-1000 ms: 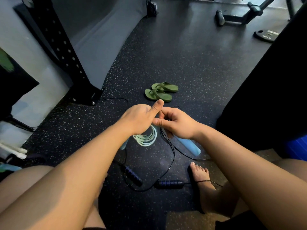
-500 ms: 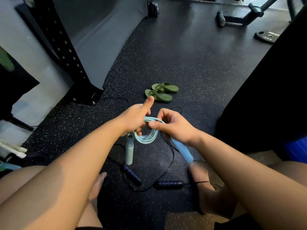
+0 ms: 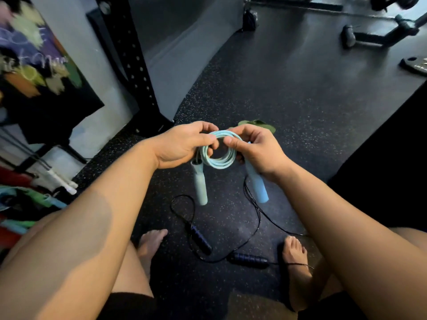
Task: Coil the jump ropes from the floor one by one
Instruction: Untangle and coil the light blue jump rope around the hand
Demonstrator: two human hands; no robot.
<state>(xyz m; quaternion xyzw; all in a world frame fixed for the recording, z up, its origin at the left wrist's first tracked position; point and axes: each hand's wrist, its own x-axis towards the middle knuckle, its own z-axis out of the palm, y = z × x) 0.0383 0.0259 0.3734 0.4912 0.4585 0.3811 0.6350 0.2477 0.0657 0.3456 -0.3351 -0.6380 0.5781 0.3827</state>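
Head cam, mid frame: left hand (image 3: pixel 182 144) & right hand (image 3: pixel 256 146) both pinch the light blue rope (image 3: pixel 218 158), a round coil btw them, w/ its 2 handles (image 3: pixel 200 185) hanging down. The black rope (image 3: pixel 249 259) lies loose on the floor (image 3: pixel 300 100) right below, lower mid frame. I think it's next, as its sideways grip is nearer the right hand.

1. The coiled jump rope (image 3: pixel 218 155) sits between the left hand (image 3: pixel 182 144) and the right hand (image 3: pixel 256 146), which grip it above the floor (image 3: pixel 300 100).
2. Its two handles hang down, one below each hand.
3. The loose jump rope (image 3: pixel 250 259) lies on the floor, nearer, between the left foot (image 3: pixel 150 245) and the right foot (image 3: pixel 295 257), with its cord crossing the right foot.
4. Sandals (image 3: pixel 258 125) lie just beyond the right hand.
5. A rack upright (image 3: pixel 129 61) stands far left, and a weight plate (image 3: pixel 416 65) lies far right.
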